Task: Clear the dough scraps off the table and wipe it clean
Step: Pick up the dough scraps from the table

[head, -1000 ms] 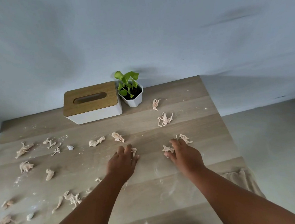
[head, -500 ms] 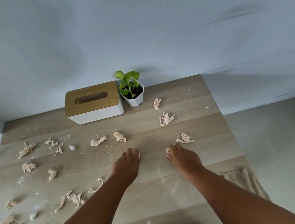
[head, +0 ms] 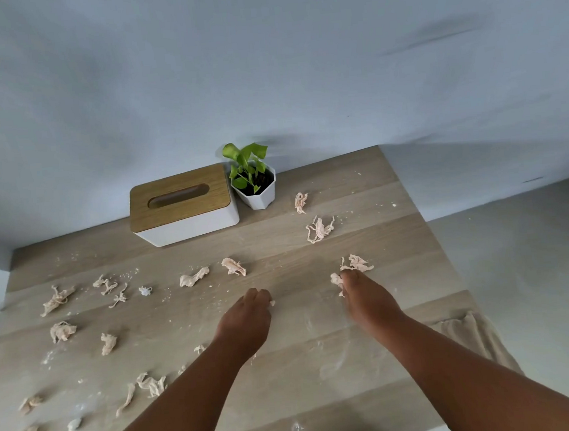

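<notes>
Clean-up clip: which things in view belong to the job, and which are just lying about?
Job:
dough scraps
table
beige cloth hanging over the table's right edge
left hand
right hand, gripping a scrap

Lying about:
tissue box
potted plant

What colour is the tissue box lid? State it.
Light brown wood grain on the tissue box lid, head view.

The wooden worktop (head: 290, 379) carries scattered dough scraps (head: 319, 229), a tissue box (head: 182, 205), a potted plant (head: 253, 183) and flour smears.
</notes>
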